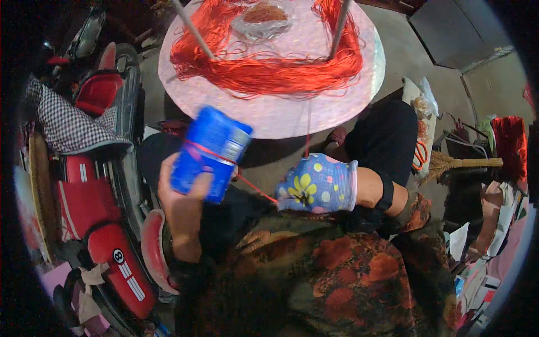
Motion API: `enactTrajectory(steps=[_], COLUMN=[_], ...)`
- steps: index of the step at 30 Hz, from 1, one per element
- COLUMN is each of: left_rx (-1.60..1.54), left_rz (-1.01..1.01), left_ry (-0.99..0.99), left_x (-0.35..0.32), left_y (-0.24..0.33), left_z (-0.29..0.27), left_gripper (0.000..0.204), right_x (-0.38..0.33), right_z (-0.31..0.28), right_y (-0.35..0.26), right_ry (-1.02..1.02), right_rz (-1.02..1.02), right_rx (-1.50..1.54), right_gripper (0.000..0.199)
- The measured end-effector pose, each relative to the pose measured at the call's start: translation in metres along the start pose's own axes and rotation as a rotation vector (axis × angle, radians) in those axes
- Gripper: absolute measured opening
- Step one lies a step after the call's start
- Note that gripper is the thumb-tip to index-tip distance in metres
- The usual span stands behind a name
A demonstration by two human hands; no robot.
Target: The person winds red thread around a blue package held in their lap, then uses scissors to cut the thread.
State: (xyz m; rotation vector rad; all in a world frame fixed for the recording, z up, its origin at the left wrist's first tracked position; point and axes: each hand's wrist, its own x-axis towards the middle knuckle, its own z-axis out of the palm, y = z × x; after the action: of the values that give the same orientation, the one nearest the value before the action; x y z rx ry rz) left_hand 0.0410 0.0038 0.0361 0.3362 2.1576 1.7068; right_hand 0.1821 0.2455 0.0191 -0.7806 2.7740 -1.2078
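Observation:
My bare left hand (177, 188) grips a flat blue packet (209, 163), a little blurred, with a few turns of red string (210, 153) around its middle. From the packet the string runs taut to my right hand (319, 184), which wears a blue glove with a yellow flower and coloured dots. Its fingers are curled closed on the string. A thin strand rises from the glove toward a large loose skein of red string (269, 76). That skein lies around upright sticks (193, 31) on a round, pale pink tabletop (247, 121).
A clear plastic bag with something brown (263, 22) sits inside the skein. Red-and-black ride-on vehicles (120, 269) crowd the left, one under a checked cloth (76, 121). At right are orange-handled scissors (420, 155), a straw hand broom (460, 163) and stacked papers (494, 224).

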Motion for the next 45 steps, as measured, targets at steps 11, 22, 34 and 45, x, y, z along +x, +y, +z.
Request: enactTrajectory(steps=[11,22,34,45], left_rx=[-0.198,0.281,-0.286,-0.337], left_rz=[0.074,-0.112,-0.113,-0.173], left_ry=[-0.501,-0.502,-0.355,-0.987], left_x=[-0.012,0.007,0.009,0.012], left_y=[-0.012,-0.011,-0.013,-0.002], left_z=[-0.006,0.007,0.006,-0.010], left_gripper=[0.055,0.057,0.066,0.060], right_x=[0.008,0.029,0.014,-0.002], right_z=[0.004,-0.031,0.007,0.005], right_y=[0.051,-0.001,0.007,0.049], right_ry=[0.216,0.186,0.066,0.088], right_rz=[0.320,-0.133,-0.031,0.393], right_rx=[0.621,0.048,0.385,0.814], right_gripper=[0.026,0.007,0.015,0.023])
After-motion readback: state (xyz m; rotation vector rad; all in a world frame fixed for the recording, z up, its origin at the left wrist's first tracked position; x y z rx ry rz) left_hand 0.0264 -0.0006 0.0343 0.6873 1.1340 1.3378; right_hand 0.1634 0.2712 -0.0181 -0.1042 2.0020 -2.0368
